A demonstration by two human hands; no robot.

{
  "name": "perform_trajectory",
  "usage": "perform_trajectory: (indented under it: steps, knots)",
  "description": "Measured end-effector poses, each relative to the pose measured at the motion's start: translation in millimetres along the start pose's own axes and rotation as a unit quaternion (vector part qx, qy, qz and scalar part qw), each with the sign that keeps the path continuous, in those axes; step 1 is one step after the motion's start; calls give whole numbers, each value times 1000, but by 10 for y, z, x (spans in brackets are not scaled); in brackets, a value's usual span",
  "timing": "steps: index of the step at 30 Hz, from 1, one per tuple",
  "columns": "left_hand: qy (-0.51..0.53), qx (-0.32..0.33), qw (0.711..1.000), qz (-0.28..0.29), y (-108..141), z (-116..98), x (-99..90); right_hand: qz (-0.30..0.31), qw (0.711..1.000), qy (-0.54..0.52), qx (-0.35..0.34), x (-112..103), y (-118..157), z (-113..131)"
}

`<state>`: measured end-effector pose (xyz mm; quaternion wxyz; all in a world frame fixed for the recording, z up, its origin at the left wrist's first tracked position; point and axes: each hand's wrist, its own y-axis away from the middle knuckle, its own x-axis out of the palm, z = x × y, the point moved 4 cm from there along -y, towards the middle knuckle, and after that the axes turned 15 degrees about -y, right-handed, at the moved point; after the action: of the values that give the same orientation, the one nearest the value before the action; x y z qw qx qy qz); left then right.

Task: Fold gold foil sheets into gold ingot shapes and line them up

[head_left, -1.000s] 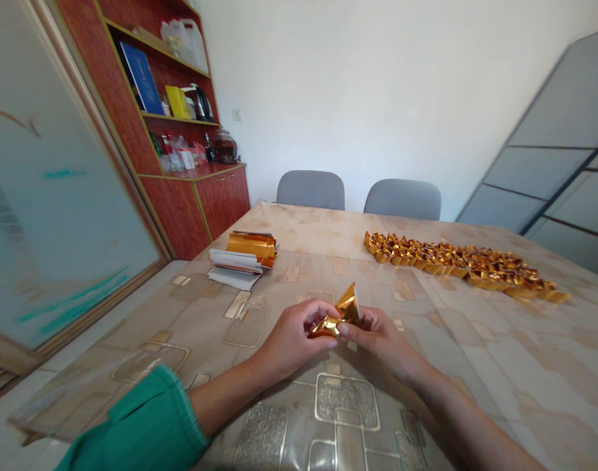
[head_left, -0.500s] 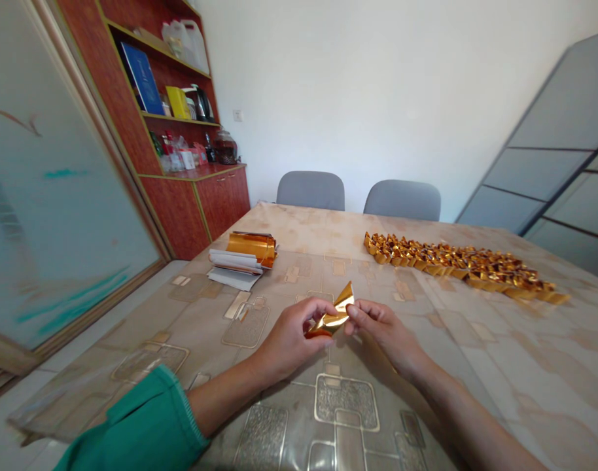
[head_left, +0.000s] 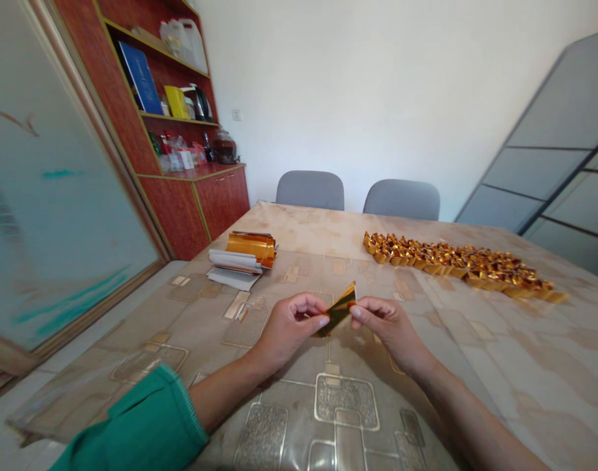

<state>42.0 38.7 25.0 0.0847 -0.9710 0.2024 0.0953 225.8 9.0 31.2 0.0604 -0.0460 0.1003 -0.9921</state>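
Observation:
A small folded piece of gold foil paper (head_left: pixel 341 313) is held just over the table, its upper tip pointing up and right. My left hand (head_left: pixel 293 326) pinches its left end between thumb and fingers. On its right edge, the thumb and fingers of my right hand (head_left: pixel 385 325) are closed. Behind my left hand lies a stack of gold foil sheets (head_left: pixel 251 248) with grey-white backs, curled over. Far right, many folded gold paper pieces (head_left: pixel 451 260) stand packed together in a long cluster.
The table (head_left: pixel 299 226) wears a patterned plastic cover. Two grey chairs (head_left: pixel 310 190) stand at its far side, against the white wall. A red-brown cabinet (head_left: pixel 220 203) with shelves of bottles and boxes is at the back left, beside a frosted glass door (head_left: pixel 58 196).
The foil piece has gone from rounded and partly open to a flatter, slanted shape. My left thumb has moved onto its front face. The stack and the cluster stay put.

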Motion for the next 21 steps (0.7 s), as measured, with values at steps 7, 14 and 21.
perform_trajectory:
  steps: [7,14,21]
  knots:
    - [-135,130,981,-52,51,-131,-54,48,974,126,-185,168,65,234]
    - [-229,198,950,-81,96,-232,-58,91,915,256,-300,298,150,363]
    - [90,-81,990,68,124,-16,90,35,847,350,-398,276,254,450]
